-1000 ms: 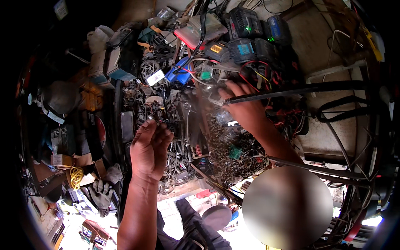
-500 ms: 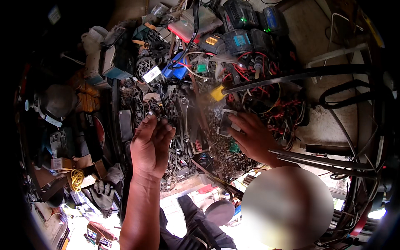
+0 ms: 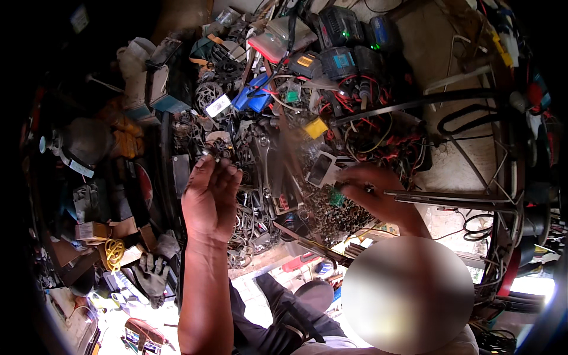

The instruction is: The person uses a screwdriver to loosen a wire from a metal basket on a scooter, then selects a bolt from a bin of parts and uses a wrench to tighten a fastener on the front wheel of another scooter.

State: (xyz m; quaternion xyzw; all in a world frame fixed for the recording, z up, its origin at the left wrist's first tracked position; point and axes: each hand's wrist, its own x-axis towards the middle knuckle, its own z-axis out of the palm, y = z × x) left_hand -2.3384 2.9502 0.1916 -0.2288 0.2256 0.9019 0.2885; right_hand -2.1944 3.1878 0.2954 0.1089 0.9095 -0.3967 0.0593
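Bit of metal (image 3: pixel 207 152), probably light, stiff (best held edgewise), sits pinched in left hand (image 3: pixel 208 204); right hand (image 3: pixel 378 192) shows no clear grip.

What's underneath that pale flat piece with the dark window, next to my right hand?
Past the lower edge of the pale flat piece, small metal parts show, with a green scrap among them. What it directly covers is hidden, so I can't tell.
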